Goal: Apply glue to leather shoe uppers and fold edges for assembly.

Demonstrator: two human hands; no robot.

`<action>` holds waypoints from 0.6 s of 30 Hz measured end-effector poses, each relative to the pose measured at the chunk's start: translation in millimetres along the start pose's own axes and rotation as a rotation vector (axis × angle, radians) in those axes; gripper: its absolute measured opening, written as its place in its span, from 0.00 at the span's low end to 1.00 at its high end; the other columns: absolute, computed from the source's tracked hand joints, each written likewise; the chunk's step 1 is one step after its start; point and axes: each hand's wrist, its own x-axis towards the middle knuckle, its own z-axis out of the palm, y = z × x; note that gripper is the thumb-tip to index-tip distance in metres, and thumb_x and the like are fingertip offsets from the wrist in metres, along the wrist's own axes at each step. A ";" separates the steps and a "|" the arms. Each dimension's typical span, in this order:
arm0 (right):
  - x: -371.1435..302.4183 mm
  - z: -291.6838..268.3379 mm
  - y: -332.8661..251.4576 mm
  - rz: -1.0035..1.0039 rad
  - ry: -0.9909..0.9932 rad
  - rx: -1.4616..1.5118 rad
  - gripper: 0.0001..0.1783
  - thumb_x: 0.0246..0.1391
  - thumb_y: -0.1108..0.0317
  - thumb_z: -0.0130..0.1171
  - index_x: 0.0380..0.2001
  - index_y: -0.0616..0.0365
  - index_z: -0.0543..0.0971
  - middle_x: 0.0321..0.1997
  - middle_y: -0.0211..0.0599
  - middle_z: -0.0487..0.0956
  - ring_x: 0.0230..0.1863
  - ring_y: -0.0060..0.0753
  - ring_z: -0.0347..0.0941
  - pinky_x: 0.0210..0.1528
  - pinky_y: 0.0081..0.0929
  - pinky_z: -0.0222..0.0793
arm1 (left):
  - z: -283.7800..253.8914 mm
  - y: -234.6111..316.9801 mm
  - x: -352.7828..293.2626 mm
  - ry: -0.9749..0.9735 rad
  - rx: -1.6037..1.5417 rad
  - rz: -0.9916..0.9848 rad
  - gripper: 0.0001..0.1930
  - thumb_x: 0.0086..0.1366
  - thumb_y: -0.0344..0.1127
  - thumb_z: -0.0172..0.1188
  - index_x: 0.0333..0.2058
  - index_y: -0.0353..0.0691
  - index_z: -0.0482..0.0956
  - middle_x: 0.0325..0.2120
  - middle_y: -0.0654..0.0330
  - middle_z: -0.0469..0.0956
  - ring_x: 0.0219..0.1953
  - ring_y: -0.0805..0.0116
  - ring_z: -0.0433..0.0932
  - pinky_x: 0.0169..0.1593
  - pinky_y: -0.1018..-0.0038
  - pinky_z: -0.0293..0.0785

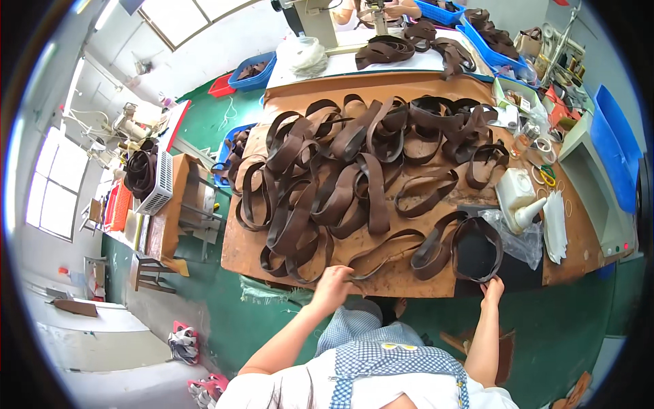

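Brown strips crowd the table; hands at near edge.

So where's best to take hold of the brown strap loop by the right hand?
Probably the near rim of the brown strap loop, pinched from the person's side, where the right hand is: it appears to stand on edge, open inside, letting finger and thumb straddle it.

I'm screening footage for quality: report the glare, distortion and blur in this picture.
Head view: the left-hand window is blown out to white; head view: the worktable has a bowed near edge, and black fills the corners; head view: the brown straps look fairly crisp, with no obvious motion blur on the left hand or right hand.
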 end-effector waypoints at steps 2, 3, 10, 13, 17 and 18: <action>-3.9 0.5 -7.3 -0.098 0.137 -0.212 0.15 0.59 0.70 0.46 0.46 0.58 0.77 0.44 0.38 0.79 0.45 0.35 0.77 0.53 0.34 0.70 | -20.4 -8.5 19.1 0.036 -0.023 -0.120 0.16 0.57 0.27 0.62 0.46 0.38 0.76 0.43 0.51 0.76 0.50 0.51 0.74 0.52 0.62 0.72; 8.7 -31.5 1.9 -0.368 0.301 -0.429 0.15 0.57 0.73 0.48 0.47 0.60 0.76 0.46 0.40 0.77 0.45 0.36 0.77 0.52 0.34 0.71 | -19.5 -14.6 43.9 0.170 -0.031 0.040 0.15 0.57 0.27 0.61 0.44 0.38 0.77 0.41 0.51 0.77 0.45 0.51 0.76 0.48 0.63 0.73; -92.9 15.4 -43.1 -0.701 0.267 -0.742 0.18 0.52 0.85 0.52 0.47 0.64 0.74 0.47 0.42 0.74 0.42 0.35 0.76 0.48 0.29 0.72 | -48.5 -52.3 248.7 0.436 -0.193 0.131 0.10 0.59 0.22 0.59 0.41 0.34 0.77 0.39 0.52 0.77 0.42 0.55 0.80 0.43 0.68 0.78; -136.8 50.2 -42.1 -0.788 0.137 -0.855 0.20 0.50 0.87 0.50 0.47 0.64 0.74 0.46 0.40 0.72 0.39 0.31 0.74 0.40 0.24 0.73 | -37.1 -59.9 333.9 0.526 0.067 0.085 0.34 0.50 0.29 0.71 0.55 0.37 0.65 0.51 0.47 0.69 0.54 0.45 0.69 0.57 0.58 0.68; -167.1 95.7 -37.1 -0.712 0.006 -0.791 0.22 0.49 0.88 0.50 0.49 0.63 0.73 0.49 0.39 0.70 0.40 0.28 0.74 0.35 0.21 0.74 | -29.9 -84.0 397.8 0.327 0.396 -0.199 0.42 0.46 0.35 0.74 0.58 0.36 0.61 0.52 0.47 0.69 0.55 0.46 0.70 0.58 0.60 0.70; -170.1 106.8 -39.4 -0.691 -0.042 -0.769 0.22 0.50 0.87 0.50 0.49 0.63 0.73 0.49 0.39 0.70 0.40 0.29 0.75 0.36 0.21 0.75 | -42.0 -98.7 404.8 0.286 0.372 -0.265 0.41 0.45 0.36 0.74 0.57 0.36 0.61 0.52 0.47 0.69 0.54 0.45 0.71 0.56 0.60 0.72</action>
